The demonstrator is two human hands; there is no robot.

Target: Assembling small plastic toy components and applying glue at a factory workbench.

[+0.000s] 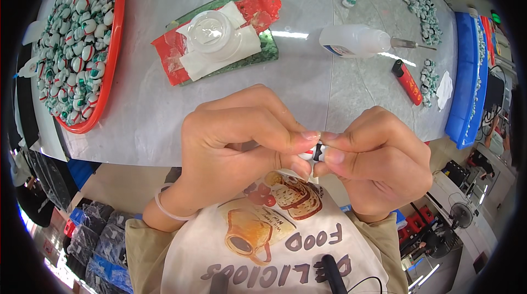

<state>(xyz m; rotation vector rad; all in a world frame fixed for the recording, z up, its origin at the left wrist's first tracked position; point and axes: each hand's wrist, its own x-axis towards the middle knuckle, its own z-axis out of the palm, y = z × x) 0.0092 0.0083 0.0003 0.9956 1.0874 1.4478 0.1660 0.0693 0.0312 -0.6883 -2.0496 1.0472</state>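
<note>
Work on one small piece [317, 154], white with red and black bands, looks partway along; we cannot tell if it is done. It sits mid-frame between our fingertips. Lots of pieces with red stripes fill the red tub [120, 14] at upper left, and loose green-and-white bits [421, 10] lie at upper right. Our left hand [236, 132] pinches the piece from the left, our right hand [384, 157] from the right, both grips narrow. Our wrists bend in, so our thumbs almost meet.
</note>
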